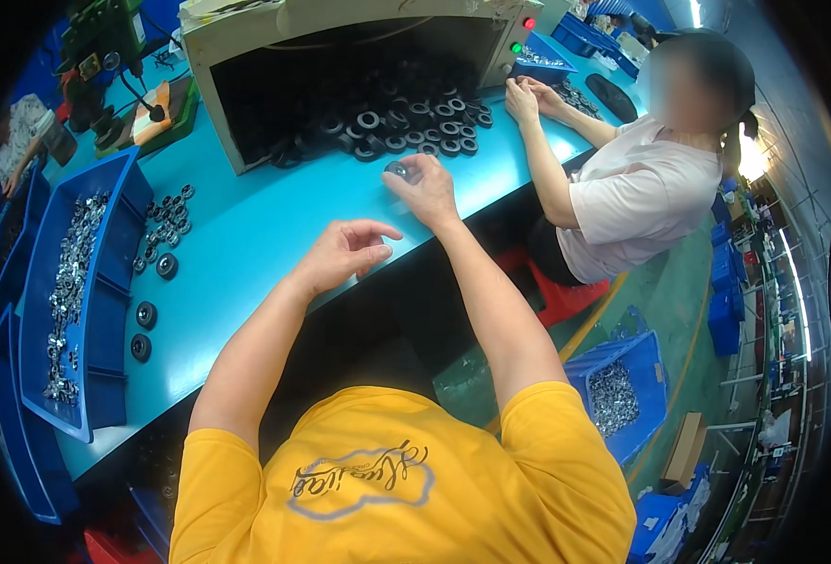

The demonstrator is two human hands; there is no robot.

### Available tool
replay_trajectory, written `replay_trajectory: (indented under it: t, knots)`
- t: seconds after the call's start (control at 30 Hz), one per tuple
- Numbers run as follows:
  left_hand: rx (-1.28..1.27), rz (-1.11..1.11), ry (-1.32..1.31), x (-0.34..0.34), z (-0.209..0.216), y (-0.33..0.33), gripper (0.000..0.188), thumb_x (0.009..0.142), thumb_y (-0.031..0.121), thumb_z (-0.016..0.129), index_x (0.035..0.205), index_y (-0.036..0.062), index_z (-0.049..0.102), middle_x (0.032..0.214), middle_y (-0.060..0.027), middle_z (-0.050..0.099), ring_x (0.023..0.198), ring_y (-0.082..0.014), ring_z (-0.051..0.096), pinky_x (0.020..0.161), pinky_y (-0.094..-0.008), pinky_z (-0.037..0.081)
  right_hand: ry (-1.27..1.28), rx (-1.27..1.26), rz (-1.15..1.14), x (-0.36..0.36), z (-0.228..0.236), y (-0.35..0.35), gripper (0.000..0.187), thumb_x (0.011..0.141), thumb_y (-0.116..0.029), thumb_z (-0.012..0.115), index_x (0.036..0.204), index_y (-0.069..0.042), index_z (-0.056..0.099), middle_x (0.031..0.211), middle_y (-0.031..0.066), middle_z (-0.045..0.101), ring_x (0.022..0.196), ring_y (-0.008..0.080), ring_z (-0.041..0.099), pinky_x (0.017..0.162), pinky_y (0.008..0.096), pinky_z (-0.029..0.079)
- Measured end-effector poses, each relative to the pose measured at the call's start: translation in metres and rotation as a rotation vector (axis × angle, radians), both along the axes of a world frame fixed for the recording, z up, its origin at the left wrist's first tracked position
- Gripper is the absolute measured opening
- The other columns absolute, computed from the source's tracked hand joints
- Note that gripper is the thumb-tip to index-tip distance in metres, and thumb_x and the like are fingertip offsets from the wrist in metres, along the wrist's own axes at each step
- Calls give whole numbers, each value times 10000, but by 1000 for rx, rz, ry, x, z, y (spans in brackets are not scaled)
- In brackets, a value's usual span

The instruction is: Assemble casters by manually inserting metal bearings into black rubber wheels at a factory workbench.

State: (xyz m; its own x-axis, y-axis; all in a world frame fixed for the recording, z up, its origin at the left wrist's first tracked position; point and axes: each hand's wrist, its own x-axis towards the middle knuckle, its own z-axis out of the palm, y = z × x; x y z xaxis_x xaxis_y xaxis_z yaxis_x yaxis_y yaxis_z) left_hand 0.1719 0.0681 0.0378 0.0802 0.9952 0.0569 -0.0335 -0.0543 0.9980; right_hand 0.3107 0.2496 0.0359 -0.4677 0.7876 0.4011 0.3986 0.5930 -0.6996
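My right hand (425,193) is closed on a small dark wheel (399,170), pinched between thumb and fingers just above the blue tabletop in front of the black ring pile. My left hand (342,257) hovers at the near edge of the table, its fingers curved and apart from the thumb, with nothing visible in it. Many loose black rings (420,137) lie heaped beyond my right hand, spilling out of a dark box-like machine opening. Several finished-looking black wheels with metal centres (146,315) sit on the table to my left.
A blue bin (105,310) of shiny metal parts stands at the left, with loose metal pieces (169,221) beside it. The machine housing (223,141) rises at the back. At the right, a co-worker (650,179) sits handling something small. A blue crate (655,376) holds metal parts.
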Motion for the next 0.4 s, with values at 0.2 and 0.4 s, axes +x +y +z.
replay_trajectory:
  t: [0.2, 0.4]
  knots:
    - [-27, 2, 3, 0, 4, -2, 231, 945, 130, 721, 1168, 79, 755, 808, 4, 671, 662, -78, 545, 592, -239, 464, 12, 11, -4, -1, -1, 0, 434, 769, -341, 828, 1058, -34, 726, 989, 105, 650, 844, 220, 661, 800, 351, 554]
    - [-33, 5, 5, 0, 4, -2, 236, 948, 129, 720, 1176, 80, 755, 813, 4, 676, 674, -75, 552, 594, -241, 468, 24, 26, -16, 0, -1, -1, 439, 765, -313, 825, 1092, -41, 716, 1064, 120, 641, 860, 230, 663, 812, 355, 558]
